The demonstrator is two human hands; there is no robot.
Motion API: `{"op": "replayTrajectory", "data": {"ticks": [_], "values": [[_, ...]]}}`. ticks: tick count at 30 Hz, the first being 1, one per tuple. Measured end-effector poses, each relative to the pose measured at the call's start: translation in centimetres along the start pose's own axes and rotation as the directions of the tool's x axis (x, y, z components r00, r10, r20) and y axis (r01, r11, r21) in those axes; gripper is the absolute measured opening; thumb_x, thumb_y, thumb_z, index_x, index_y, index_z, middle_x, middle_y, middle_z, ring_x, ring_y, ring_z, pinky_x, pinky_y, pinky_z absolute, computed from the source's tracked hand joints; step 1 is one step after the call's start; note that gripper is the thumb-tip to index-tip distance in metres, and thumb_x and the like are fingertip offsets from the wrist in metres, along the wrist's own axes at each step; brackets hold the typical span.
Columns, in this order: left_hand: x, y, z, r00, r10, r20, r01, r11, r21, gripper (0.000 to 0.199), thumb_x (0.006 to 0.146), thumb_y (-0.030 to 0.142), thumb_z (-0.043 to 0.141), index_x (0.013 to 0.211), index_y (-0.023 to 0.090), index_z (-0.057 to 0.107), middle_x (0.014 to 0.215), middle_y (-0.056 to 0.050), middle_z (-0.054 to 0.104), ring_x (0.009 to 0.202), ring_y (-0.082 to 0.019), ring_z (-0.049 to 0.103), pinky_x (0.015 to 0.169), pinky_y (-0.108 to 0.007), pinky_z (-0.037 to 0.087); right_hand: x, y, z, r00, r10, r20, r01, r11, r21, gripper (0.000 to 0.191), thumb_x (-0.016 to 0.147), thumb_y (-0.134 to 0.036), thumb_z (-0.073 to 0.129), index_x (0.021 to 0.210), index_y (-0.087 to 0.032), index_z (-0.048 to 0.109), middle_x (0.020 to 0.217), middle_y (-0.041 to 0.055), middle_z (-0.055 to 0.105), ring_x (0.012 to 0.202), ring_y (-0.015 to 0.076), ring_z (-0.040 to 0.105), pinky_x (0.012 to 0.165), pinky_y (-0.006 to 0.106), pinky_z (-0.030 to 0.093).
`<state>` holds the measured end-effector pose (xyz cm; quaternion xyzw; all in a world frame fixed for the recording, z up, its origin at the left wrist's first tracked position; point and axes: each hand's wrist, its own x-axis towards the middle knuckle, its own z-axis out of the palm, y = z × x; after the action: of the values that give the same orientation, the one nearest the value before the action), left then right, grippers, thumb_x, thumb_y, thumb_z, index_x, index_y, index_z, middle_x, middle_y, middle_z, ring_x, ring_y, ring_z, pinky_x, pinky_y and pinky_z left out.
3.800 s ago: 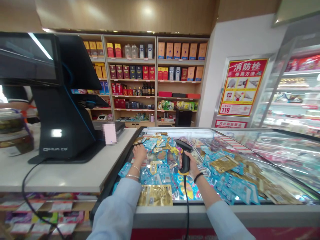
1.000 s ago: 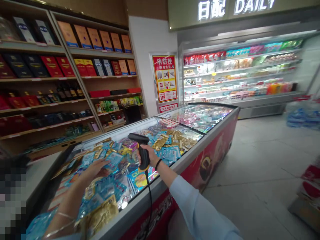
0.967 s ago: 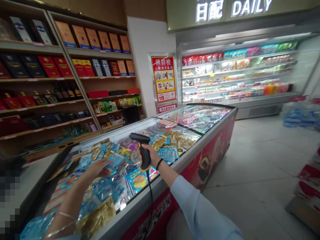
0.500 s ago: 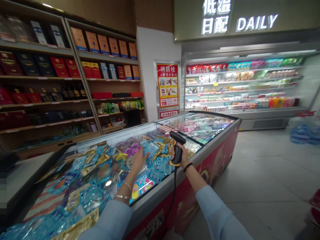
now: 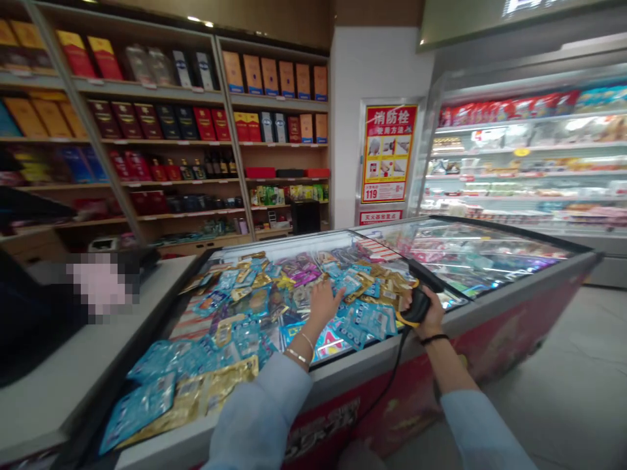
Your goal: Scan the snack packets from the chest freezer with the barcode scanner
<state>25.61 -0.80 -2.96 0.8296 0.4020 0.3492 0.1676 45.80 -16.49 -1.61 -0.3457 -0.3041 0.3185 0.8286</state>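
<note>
My left hand [image 5: 326, 303] is spread open, low over a heap of foil snack packets [image 5: 274, 307] in the chest freezer, holding nothing. Whether its fingers touch the packets I cannot tell. My right hand [image 5: 431, 320] grips a black barcode scanner [image 5: 418, 305] with yellow trim, near the freezer's front rim [image 5: 353, 382]. The scanner's head tilts away from me, and its black cable [image 5: 392, 372] hangs down over the rim. Blue and gold packets [image 5: 196, 391] lie heaped towards the near left corner.
A white counter [image 5: 73, 346] runs along the freezer's left side. Wooden shelves of boxed liquor [image 5: 161, 124] stand behind. A red fire-hydrant poster [image 5: 389, 153] hangs on the far wall, and a lit refrigerated display [image 5: 519, 163] stands at right.
My right hand and the scanner have moved right along the rim, and the scanner now tilts further over. My view has turned, bringing the counter back in sight at left.
</note>
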Motion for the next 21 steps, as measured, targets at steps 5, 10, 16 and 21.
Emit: {"op": "replayTrajectory", "data": {"ticks": [5,10,16,21], "values": [[1.0,-0.6,-1.7,0.997,-0.012,-0.08,0.013,1.0,0.002,0.057,0.094,0.053,0.039,0.128,0.01,0.053,0.128,-0.023,0.057,0.125,-0.034,0.047,0.107,-0.046,0.032,-0.5,-0.4,0.2,0.999,0.022,-0.033,-0.021,0.999,0.041,0.027,0.065,-0.048,0.064,0.075,-0.024,0.061,0.052,-0.001,0.047,0.043,0.0138,0.047,0.042,0.028,0.039],[3.4,-0.9,-6.9,0.975,-0.113,-0.193,0.092,0.989,-0.114,0.05,0.096,0.049,0.039,0.123,0.011,0.056,0.125,-0.022,0.06,0.123,-0.032,0.05,0.106,-0.046,0.032,-1.4,-1.3,3.0,1.0,0.007,0.011,-0.007,0.999,0.053,0.021,0.066,-0.046,0.064,0.072,-0.025,0.065,0.052,0.0028,0.046,0.042,0.0154,0.047,0.041,0.033,0.037],[3.6,-5.3,-18.7,0.93,-0.092,-0.357,0.056,0.992,-0.109,0.046,0.082,0.044,0.065,0.117,0.014,0.06,0.121,-0.017,0.063,0.118,-0.03,0.054,0.104,-0.04,0.035,-2.6,0.8,11.3,0.963,0.004,0.271,-0.025,0.997,0.072,0.028,0.069,-0.048,0.064,0.084,-0.024,0.061,0.051,-0.0013,0.049,0.041,0.0143,0.048,0.04,0.028,0.039],[-0.8,-14.2,-25.0,0.894,-0.291,-0.34,0.3,0.953,-0.025,0.02,0.078,0.024,0.068,0.096,0.017,0.065,0.104,-0.014,0.07,0.106,-0.028,0.063,0.097,-0.035,0.042,-3.7,7.0,18.2,0.89,0.148,0.431,-0.173,0.985,0.019,0.027,0.073,-0.047,0.062,0.081,-0.021,0.058,0.049,-0.0025,0.053,0.038,0.0134,0.049,0.037,0.025,0.041]]}}
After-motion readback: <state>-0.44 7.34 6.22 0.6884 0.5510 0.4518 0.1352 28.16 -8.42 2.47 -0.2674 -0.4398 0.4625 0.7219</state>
